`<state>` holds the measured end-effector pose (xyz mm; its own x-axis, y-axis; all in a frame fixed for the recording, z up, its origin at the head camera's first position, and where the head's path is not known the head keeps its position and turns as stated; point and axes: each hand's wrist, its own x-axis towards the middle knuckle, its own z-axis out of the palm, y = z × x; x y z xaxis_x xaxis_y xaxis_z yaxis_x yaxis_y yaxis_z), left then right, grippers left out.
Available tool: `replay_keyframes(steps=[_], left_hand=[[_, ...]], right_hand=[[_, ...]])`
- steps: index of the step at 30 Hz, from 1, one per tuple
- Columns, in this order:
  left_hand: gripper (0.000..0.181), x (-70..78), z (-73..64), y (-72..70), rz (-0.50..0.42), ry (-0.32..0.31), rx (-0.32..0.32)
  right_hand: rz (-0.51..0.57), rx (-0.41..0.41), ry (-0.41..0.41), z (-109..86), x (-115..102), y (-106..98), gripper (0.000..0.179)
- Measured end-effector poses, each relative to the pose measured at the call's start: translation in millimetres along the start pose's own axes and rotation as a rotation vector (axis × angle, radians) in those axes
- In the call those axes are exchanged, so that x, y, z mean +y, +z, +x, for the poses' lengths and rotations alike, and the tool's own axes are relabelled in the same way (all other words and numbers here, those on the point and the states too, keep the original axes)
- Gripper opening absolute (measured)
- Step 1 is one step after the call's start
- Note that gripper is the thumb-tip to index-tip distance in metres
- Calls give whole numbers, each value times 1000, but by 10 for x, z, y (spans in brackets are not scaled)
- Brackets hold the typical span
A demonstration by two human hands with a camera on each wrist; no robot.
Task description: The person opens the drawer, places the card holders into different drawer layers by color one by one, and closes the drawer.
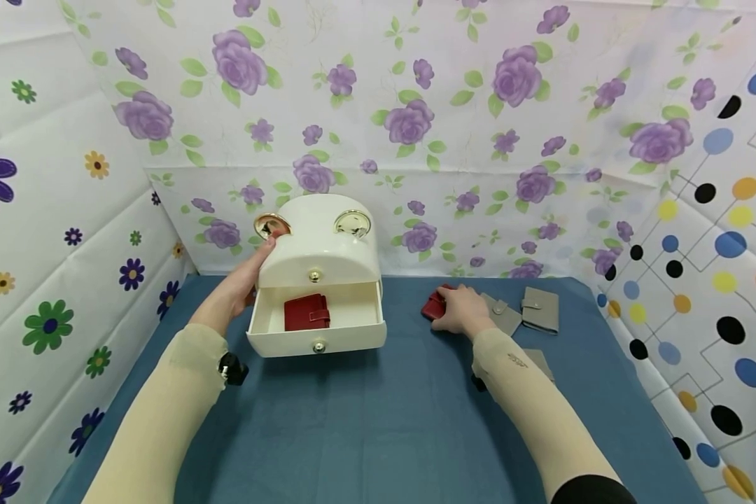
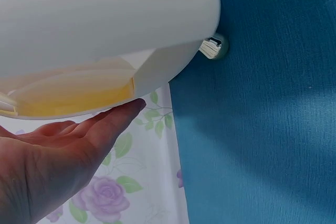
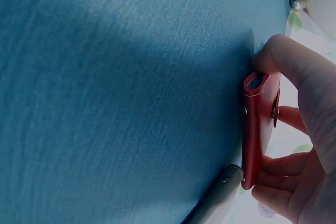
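A white two-knob box (image 1: 327, 248) with gold-rimmed rings on top stands at the back left, its lower drawer (image 1: 290, 344) pulled out. In the drawer lies a red wallet (image 1: 299, 313) with a strap. My left hand (image 1: 236, 283) rests against the box's left side; the left wrist view shows its fingers extended along the white wall (image 2: 105, 19). To the right of the box, my right hand (image 1: 465, 311) grips a second red wallet (image 1: 432, 308). In the right wrist view this wallet (image 3: 254, 135) stands on edge between thumb and fingers.
Beside the right hand lie grey wallets: one (image 1: 506, 318) close by, another (image 1: 540, 309) farther right, and a third (image 1: 542, 361) partly hidden behind the right forearm. Blue cloth (image 1: 365, 420) covers the table. Patterned sheets (image 1: 453, 140) close off the back and sides.
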<state>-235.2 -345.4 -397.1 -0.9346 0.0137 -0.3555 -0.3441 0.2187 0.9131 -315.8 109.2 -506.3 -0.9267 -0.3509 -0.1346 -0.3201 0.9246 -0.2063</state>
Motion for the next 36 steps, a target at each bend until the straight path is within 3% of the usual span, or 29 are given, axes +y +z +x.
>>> replay_keyframes(steps=[15, 23, 36], left_hand=[[105, -14, -9, 22, -6, -9, 2], [105, -14, 13, 12, -17, -1, -7], [108, -18, -2, -5, -9, 0, -6]], right_hand=[[38, 9, -42, -94, 47, 54, 92], [192, 104, -94, -130, 13, -53, 80], [345, 187, -170, -220, -150, -271, 80]])
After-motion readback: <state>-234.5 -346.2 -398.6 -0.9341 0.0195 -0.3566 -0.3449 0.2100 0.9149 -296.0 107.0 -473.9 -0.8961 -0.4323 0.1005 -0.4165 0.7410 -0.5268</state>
